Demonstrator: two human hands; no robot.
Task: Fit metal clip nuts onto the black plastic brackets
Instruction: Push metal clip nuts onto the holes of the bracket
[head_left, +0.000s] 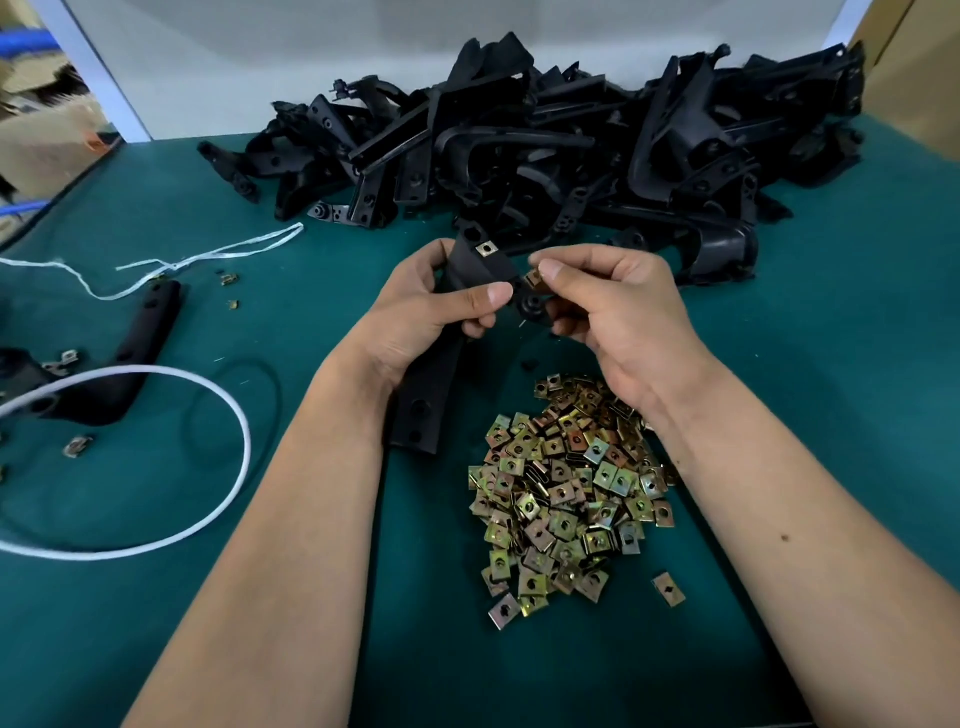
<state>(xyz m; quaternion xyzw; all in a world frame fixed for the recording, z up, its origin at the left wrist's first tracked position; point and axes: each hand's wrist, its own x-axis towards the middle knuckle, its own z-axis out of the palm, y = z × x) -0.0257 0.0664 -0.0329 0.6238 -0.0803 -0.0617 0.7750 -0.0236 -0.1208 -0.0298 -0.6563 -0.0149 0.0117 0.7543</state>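
My left hand (436, 312) grips a long black plastic bracket (431, 384) above the green table, thumb across its upper part. One metal clip nut (487, 250) sits fitted on the bracket's top tab. My right hand (608, 306) pinches a second, brass-coloured clip nut (533, 279) between thumb and forefinger, right at the bracket's side lug. A heap of loose clip nuts (566, 488) lies on the table under my right wrist. A big pile of black brackets (545, 150) fills the back of the table.
At the left lies another black bracket (130, 343) with clip nuts on it, next to a white cord loop (228, 410) and a white string (208, 257). A few stray clip nuts (228, 280) lie nearby. A white wall panel (311, 52) stands behind the pile.
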